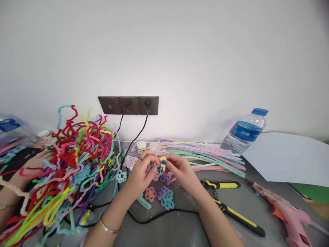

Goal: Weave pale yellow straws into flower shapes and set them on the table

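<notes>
1. At left, a tangled heap of multicoloured fuzzy craft stems (pixel 84 161) covers part of the grey tabletop (pixel 180 231).
2. Right of it, the left hand (pixel 144 168) pinches narrowly at a small cream-yellow fuzzy piece (pixel 163 168), held above pastel coiled flower shapes (pixel 150 194).
3. That piece looks light, soft and bendable, easily squashed; its outer edges suit a gentle fingertip hold.
4. The right hand (pixel 181 169) pinches its other side.
5. Farther right lie yellow-and-black-handled pliers (pixel 241 216) and a pink glue gun (pixel 293 216).

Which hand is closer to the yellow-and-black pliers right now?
Right. In the picture, the right hand is up and to the left of the pliers; the left hand is farther left, on the right hand's far side from them.
</notes>
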Demonstrator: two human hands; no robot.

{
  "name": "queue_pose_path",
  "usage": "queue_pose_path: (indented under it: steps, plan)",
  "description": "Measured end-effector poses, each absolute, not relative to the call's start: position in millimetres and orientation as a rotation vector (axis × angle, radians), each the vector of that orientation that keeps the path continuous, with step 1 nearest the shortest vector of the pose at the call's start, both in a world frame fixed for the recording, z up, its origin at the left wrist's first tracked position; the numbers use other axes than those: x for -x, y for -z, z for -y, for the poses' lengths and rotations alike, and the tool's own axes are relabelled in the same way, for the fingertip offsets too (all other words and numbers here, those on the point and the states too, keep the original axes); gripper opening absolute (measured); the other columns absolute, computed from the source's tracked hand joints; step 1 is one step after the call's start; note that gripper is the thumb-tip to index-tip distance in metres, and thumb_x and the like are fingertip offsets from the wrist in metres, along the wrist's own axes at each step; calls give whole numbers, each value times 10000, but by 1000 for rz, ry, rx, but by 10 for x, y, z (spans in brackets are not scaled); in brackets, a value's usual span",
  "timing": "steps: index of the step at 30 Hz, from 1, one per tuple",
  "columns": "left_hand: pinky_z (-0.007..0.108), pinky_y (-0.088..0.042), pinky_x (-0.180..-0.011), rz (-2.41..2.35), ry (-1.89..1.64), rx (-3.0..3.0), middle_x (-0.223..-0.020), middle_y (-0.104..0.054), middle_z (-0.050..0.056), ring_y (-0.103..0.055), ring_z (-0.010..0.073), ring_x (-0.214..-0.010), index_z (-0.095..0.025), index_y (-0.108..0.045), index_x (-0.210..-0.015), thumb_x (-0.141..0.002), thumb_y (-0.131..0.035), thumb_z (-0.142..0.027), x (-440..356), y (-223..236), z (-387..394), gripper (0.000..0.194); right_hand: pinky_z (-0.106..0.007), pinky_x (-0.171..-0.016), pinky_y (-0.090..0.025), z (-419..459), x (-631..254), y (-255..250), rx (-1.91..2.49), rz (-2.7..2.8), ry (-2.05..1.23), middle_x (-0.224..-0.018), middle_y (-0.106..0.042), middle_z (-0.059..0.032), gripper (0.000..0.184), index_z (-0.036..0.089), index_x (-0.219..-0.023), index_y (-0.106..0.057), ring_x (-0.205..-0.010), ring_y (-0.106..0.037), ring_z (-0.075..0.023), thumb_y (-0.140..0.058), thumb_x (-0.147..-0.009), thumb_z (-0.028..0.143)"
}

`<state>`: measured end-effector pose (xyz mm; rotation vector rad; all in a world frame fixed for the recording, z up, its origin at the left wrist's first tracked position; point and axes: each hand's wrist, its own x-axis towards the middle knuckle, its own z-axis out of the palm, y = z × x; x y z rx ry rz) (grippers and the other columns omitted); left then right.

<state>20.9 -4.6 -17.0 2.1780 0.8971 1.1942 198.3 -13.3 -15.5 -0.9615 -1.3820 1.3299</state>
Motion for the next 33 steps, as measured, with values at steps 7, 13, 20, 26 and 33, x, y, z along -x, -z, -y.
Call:
queue_pose_path:
  steps: [7,13,20,26,33]
  plan:
    - [241,-491,-672,-911,-1203,-1983,-876,-618,37,-610,160,-810,-204,-541,-927,-929,-457,-210,-253,252,60,84,-252,-587,-493,123,-1949,154,936,1370,-1362,-713,-600,-11,351,170,-917,-700,-612,-539,-127,-635,-815,500]
    - [259,-510,-725,-990,-1374,-1990,-898,-670,53,-642,168,-830,-199,-619,-961,-890,-528,-189,-228,295,30,116,-250,-592,-486,127,-1935,153,925,1355,-1356,-719,-601,-13,351,171,-901,-700,-604,-538,-123,-622,-828,505]
    - [286,-497,-756,-952,-1426,-2135,-876,-647,44,-621,172,-860,-206,-576,-874,-878,-508,-131,-218,215,26,102,-262,-592,-484,126,-1926,154,927,1353,-1345,-724,-600,-21,387,173,-896,-701,-612,-545,-138,-615,-818,542]
    - [274,-497,-761,-942,-1418,-2244,-886,-647,40,-629,162,-873,-213,-560,-917,-908,-472,-113,-197,201,17,134,-255,-573,-491,141,-1931,116,932,1329,-1346,-696,-587,-8,347,185,-896,-696,-609,-549,-139,-632,-817,516]
    - [262,-507,-770,-965,-1435,-2503,-907,-623,32,-625,147,-864,-235,-622,-998,-909,-487,-73,-167,259,-26,229,-263,-589,-493,131,-1904,169,930,1328,-1323,-681,-570,-3,371,176,-899,-688,-585,-534,-131,-618,-822,531]
